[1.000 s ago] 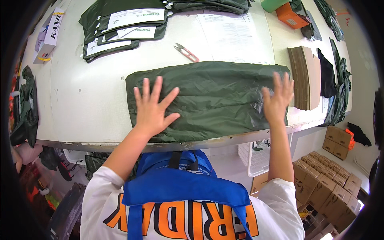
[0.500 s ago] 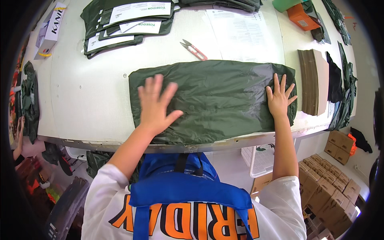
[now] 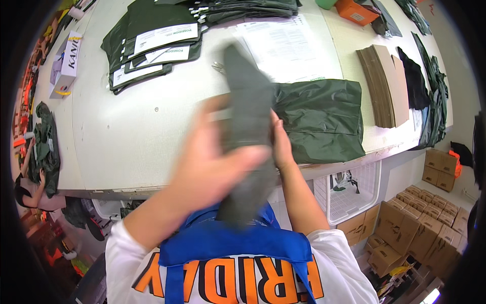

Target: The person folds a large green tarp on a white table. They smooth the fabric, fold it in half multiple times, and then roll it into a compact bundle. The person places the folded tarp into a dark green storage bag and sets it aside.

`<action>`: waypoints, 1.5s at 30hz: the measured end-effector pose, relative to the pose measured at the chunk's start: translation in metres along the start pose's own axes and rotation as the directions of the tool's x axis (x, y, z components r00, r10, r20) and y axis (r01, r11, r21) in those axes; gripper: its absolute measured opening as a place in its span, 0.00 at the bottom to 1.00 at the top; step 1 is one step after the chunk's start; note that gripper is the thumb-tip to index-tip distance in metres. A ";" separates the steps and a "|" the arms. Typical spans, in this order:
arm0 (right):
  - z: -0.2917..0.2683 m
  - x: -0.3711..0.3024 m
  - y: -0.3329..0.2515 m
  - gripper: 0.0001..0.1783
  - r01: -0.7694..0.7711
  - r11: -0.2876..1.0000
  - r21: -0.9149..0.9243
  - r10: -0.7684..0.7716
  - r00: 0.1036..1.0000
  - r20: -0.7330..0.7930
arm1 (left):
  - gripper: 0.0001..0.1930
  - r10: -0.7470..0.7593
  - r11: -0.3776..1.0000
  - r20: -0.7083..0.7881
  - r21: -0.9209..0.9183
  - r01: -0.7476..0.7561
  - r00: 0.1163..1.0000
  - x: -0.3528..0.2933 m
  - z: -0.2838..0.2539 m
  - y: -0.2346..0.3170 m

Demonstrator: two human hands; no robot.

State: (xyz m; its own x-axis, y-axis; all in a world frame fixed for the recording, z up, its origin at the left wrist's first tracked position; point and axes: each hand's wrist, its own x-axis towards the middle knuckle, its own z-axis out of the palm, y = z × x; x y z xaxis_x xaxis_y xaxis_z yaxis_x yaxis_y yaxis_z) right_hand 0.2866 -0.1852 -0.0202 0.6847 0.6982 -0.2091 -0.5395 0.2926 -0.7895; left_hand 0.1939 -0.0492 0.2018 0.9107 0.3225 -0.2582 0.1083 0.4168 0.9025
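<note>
A dark green waterproof garment [image 3: 321, 121] lies folded flat on the table at its right part. Its left part stands raised as a narrow upright fold, smeared by motion. My left hand [image 3: 210, 159] is closed round that raised fold, the thumb across its near face and the other fingers blurred at its far left. Against the fold's right side is my right hand [image 3: 282, 144], its straight fingers pressed along the crease and partly hidden by the cloth. Small thread snips [image 3: 217, 67] lie just beyond the fold, mostly covered by it.
Labelled green packets [image 3: 152, 45] are stacked at the far left, printed sheets [image 3: 283, 48] at the far middle. Flat cardboard [image 3: 382, 86] stands right of the garment. A white crate [image 3: 349, 195] and cartons [image 3: 425, 228] are below the table. Another person's hands [image 3: 38, 177] work at far left.
Both hands lay spread on the flat garment. Now its left part is lifted up and to the right in my left hand, and my right hand has moved left to the fold.
</note>
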 end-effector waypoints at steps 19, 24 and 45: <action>-0.157 -0.148 -0.163 0.13 -0.344 0.633 -0.693 -0.191 0.799 -0.571 | 0.53 -0.072 0.880 0.104 0.474 0.015 0.992 0.024 0.028 -0.201; -0.214 -0.056 -0.211 0.33 -0.348 0.574 -0.741 -0.221 0.805 -0.550 | 0.41 -0.529 0.839 0.056 -0.115 0.532 0.847 0.036 0.026 -0.189; -0.022 -0.138 -0.077 0.21 -0.251 0.420 -0.872 0.601 0.797 0.060 | 0.29 -0.426 0.776 -0.119 -0.559 0.294 0.897 -0.075 -0.066 -0.180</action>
State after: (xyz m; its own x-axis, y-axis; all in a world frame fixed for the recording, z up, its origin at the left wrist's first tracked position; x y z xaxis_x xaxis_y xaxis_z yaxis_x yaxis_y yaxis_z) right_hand 0.2445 -0.3185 0.0567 0.1916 0.7715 -0.6067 0.0284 -0.6222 -0.7823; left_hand 0.0796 -0.0921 0.0355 0.7234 0.2128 -0.6568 0.1291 0.8929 0.4314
